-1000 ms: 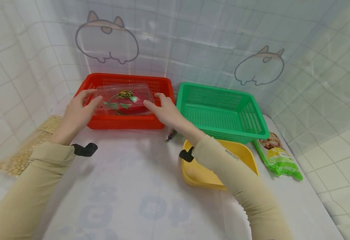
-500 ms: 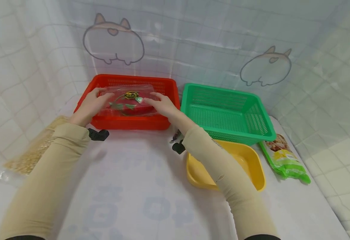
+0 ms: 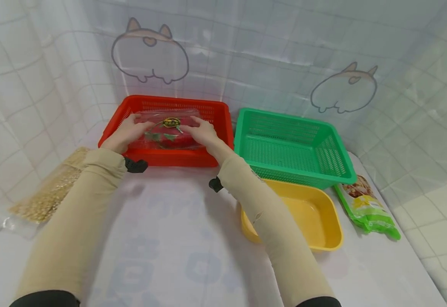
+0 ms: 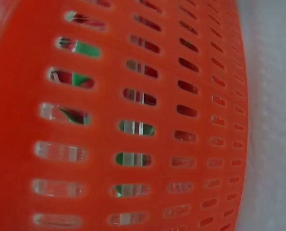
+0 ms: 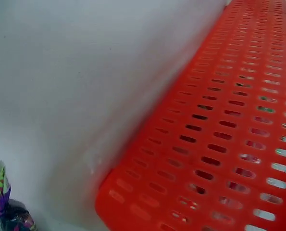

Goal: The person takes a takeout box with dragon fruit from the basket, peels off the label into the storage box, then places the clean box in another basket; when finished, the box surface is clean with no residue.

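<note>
Clear plastic packaging, the labelled box (image 3: 163,143), lies inside the red slotted basket (image 3: 169,160), its long axis running between left hand (image 3: 125,131) and right hand (image 3: 205,132), neither clearly nearer. Whether either grip is closed on it, I cannot tell.

We count two hands (image 3: 125,133), two perforated baskets (image 3: 175,160), one yellow tub (image 3: 311,211) and one clear plastic box (image 3: 169,135). We also see two bags (image 3: 368,207), two printed animals (image 3: 150,57) and one small wrapped item (image 5: 17,216).
</note>
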Motion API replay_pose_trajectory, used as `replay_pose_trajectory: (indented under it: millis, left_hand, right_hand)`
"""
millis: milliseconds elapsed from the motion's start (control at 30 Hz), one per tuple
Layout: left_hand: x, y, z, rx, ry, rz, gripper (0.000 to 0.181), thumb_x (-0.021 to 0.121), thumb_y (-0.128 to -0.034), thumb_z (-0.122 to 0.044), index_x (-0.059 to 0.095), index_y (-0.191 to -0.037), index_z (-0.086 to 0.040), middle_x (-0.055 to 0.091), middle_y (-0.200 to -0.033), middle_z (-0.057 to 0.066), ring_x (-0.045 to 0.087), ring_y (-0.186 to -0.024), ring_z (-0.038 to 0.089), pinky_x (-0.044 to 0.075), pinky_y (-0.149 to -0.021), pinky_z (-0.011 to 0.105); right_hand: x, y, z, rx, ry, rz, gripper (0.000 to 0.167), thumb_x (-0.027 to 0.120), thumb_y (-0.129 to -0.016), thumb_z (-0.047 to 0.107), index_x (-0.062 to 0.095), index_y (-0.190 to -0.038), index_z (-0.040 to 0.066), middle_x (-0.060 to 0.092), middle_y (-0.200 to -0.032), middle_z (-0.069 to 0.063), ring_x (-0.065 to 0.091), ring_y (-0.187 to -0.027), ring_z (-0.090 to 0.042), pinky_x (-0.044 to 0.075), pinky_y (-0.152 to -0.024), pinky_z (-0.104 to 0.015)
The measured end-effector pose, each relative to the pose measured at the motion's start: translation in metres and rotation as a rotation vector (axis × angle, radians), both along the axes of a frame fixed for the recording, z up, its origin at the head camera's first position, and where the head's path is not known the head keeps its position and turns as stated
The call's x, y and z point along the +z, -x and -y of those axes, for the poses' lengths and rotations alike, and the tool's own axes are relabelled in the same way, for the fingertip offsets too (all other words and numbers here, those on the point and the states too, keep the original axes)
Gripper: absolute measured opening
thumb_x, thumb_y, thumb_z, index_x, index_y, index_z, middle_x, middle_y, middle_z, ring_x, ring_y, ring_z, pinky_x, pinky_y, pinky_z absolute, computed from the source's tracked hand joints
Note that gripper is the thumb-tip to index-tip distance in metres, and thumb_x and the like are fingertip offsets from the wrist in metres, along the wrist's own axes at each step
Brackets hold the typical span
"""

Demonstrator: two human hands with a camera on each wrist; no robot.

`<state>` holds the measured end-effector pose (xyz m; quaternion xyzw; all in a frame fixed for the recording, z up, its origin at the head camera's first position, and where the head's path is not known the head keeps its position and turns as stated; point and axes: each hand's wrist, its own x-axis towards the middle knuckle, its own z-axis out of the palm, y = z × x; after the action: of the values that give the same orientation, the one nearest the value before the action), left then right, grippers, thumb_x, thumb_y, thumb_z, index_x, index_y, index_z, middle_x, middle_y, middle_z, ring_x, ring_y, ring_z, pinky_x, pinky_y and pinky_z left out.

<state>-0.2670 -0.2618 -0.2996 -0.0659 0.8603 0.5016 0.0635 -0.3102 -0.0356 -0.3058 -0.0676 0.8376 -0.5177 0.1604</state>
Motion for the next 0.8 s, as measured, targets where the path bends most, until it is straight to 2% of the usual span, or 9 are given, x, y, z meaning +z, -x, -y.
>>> replay_pose_trajectory:
  millis: [133,367,533,633,800]
  left_hand:
    - [-0.001,0.003,0.001,0.012,-0.022,0.036,0.088,0.05,-0.0996,-0.048,0.003,-0.159,-0.003,0.014,-0.163,0.022,0.025,-0.143,0.043,0.026,-0.118,0.059]
    - [-0.005,0.008,0.002,0.04,-0.057,0.035,0.085,0.055,-0.1,-0.038,0.004,-0.158,-0.002,0.009,-0.165,0.021,0.022,-0.145,0.042,0.025,-0.119,0.057]
    - [-0.01,0.011,0.004,0.061,-0.107,0.042,0.087,0.058,-0.0996,-0.034,0.001,-0.159,-0.006,0.005,-0.165,0.021,0.019,-0.147,0.042,0.024,-0.119,0.058]
    - [-0.011,0.011,0.004,0.073,-0.131,0.058,0.089,0.059,-0.0991,-0.034,-0.001,-0.16,-0.01,0.005,-0.165,0.02,0.019,-0.148,0.043,0.024,-0.119,0.059]
    - [-0.013,0.013,0.006,0.077,-0.158,0.058,0.09,0.061,-0.0987,-0.033,-0.001,-0.161,-0.012,0.005,-0.166,0.019,0.02,-0.148,0.042,0.024,-0.119,0.058]
  right_hand:
    - [-0.003,0.003,0.003,-0.035,0.014,0.001,0.072,0.066,-0.095,0.04,0.031,-0.157,0.03,0.036,-0.159,0.0,0.033,-0.144,-0.023,0.04,-0.114,-0.044]
    - [-0.006,0.007,0.007,-0.064,0.077,0.031,0.084,0.067,-0.095,0.038,0.016,-0.161,0.03,0.032,-0.161,-0.002,0.026,-0.148,-0.026,0.033,-0.119,-0.048]
    - [-0.007,0.01,0.013,-0.1,0.006,0.073,0.098,0.069,-0.091,0.047,0.004,-0.162,0.028,0.015,-0.167,-0.003,0.007,-0.155,-0.027,0.022,-0.123,-0.051]
    - [-0.01,0.011,0.017,-0.126,-0.056,0.082,0.107,0.07,-0.087,0.054,-0.001,-0.162,0.025,0.006,-0.169,-0.006,0.002,-0.155,-0.029,0.018,-0.123,-0.053]
    - [-0.011,0.013,0.019,-0.158,-0.05,0.096,0.108,0.073,-0.084,0.054,0.005,-0.162,0.021,0.014,-0.167,-0.007,0.011,-0.153,-0.029,0.023,-0.122,-0.054]
